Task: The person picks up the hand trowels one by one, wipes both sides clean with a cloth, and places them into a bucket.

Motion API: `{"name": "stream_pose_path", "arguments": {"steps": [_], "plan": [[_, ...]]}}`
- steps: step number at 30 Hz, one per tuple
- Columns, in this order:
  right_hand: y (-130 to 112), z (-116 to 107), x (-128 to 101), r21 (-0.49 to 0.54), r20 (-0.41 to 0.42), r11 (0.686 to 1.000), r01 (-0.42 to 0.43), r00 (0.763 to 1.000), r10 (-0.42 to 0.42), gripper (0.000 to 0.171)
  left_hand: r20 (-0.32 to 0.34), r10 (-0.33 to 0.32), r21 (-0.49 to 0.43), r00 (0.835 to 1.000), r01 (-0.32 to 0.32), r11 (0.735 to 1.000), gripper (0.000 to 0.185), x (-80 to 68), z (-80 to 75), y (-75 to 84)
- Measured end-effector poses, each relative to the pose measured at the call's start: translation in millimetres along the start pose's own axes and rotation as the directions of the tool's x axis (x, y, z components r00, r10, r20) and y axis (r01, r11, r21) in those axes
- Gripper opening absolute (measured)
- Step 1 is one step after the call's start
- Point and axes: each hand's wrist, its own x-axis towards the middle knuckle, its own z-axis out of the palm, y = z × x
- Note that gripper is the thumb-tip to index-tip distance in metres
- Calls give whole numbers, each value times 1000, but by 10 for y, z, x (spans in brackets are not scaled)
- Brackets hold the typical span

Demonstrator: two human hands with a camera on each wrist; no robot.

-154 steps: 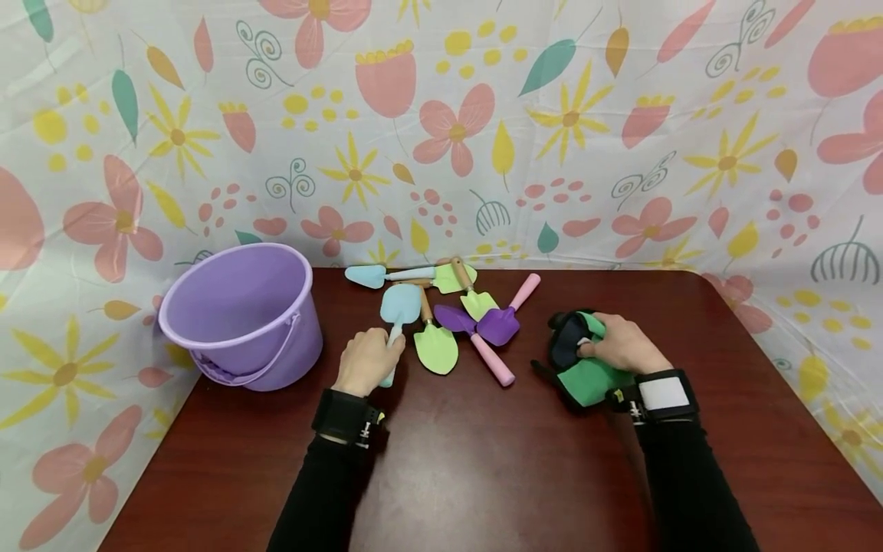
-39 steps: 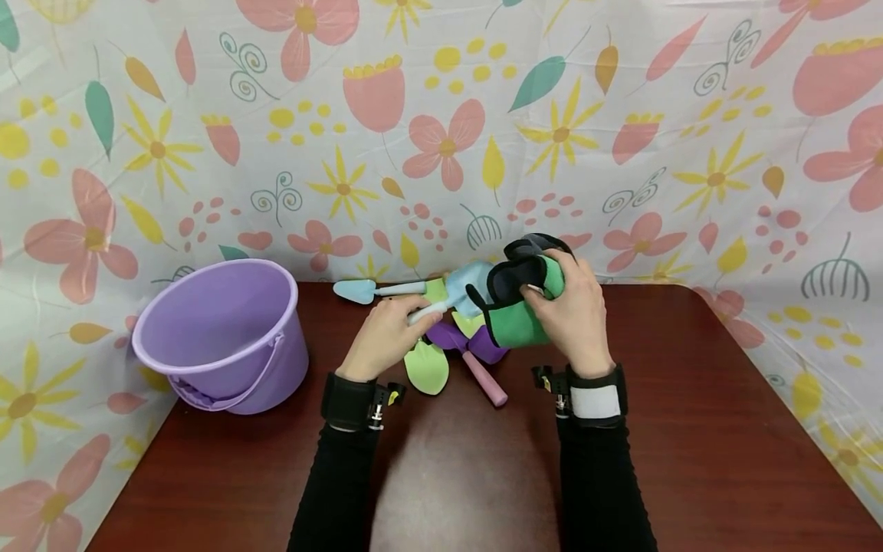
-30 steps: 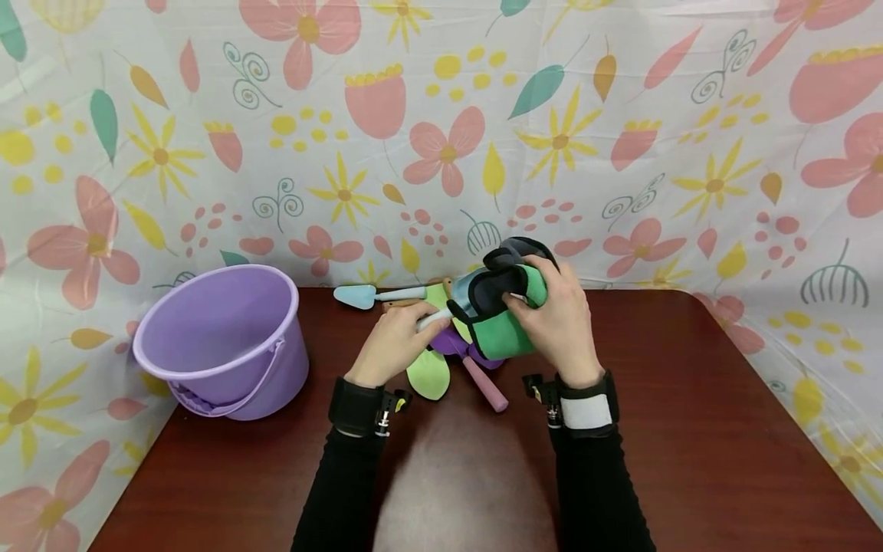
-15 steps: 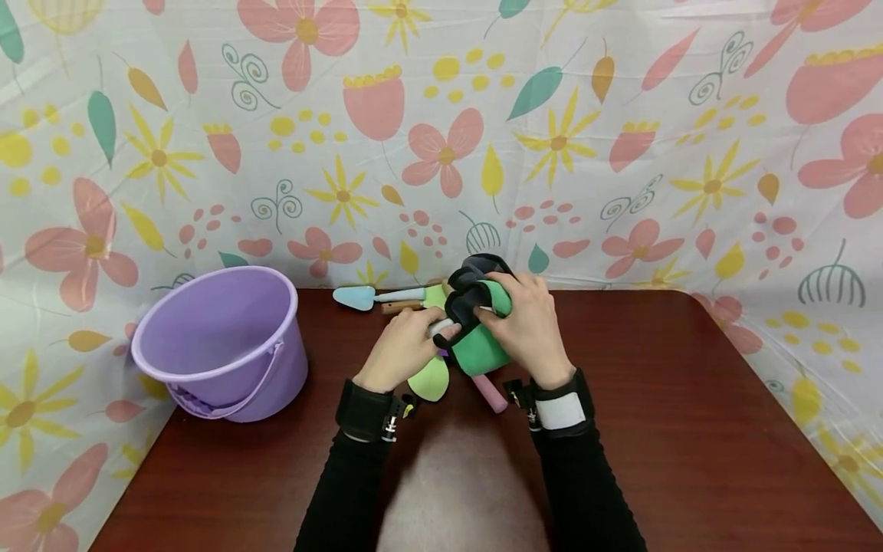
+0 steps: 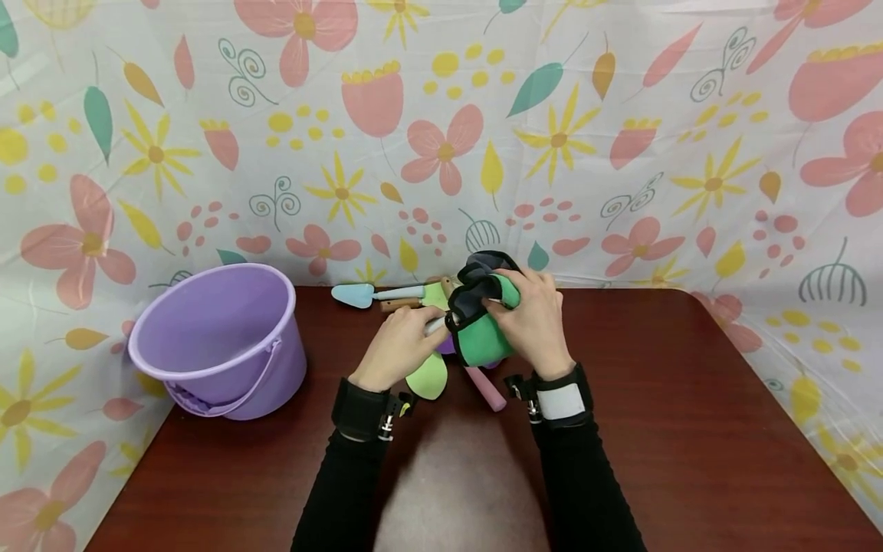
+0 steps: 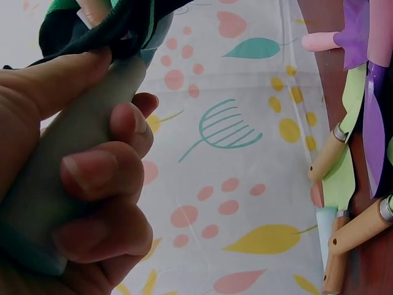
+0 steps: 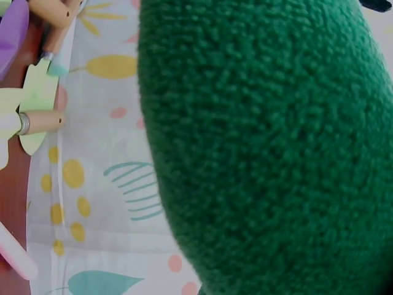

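My left hand [image 5: 400,345] grips the pale blue handle [image 6: 73,135] of a small garden shovel, fingers curled round it in the left wrist view. The shovel's blade is mostly hidden inside a green pouch with black trim [image 5: 483,341]. My right hand [image 5: 534,318] pinches that pouch at its rim, thumb inside and fingers outside. Held above the heap of tools, the pouch has its mouth tilted toward my left hand. Its green fabric side [image 7: 264,147] fills most of the right wrist view.
A purple bucket [image 5: 284,387] stands at the left. Beneath and behind my hands lie a light blue trowel [image 5: 354,296], a lime green trowel [image 5: 428,377] with others, and purple shovels with pink handles [image 5: 486,389]. A flowered cloth [image 5: 441,115] hangs along the table's back edge.
The right hand has lifted the pouch from the table's right side to the middle. My left hand has raised the shovel, and its blade has gone into the pouch.
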Motion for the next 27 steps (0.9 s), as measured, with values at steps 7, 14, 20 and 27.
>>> {"name": "stream_pose_path", "arguments": {"steps": [7, 14, 20, 27], "plan": [[54, -33, 23, 0, -48, 1000, -19, 999, 19, 40, -14, 29, -14, 999, -29, 999, 17, -6, -30, -6], [213, -119, 16, 8, -91, 998, -69, 993, 70, 34, -24, 46, -28, 999, -47, 999, 18, -3, -42, -41], [317, -197, 19, 2, -103, 993, -122, 987, 121, 35, -26, 55, -39, 998, -56, 998, 15, 0, -43, -85], [360, -273, 39, 44, -147, 990, -135, 979, 141, 38, -27, 41, -63, 999, -43, 997, 15, -5, -63, -117]]}}
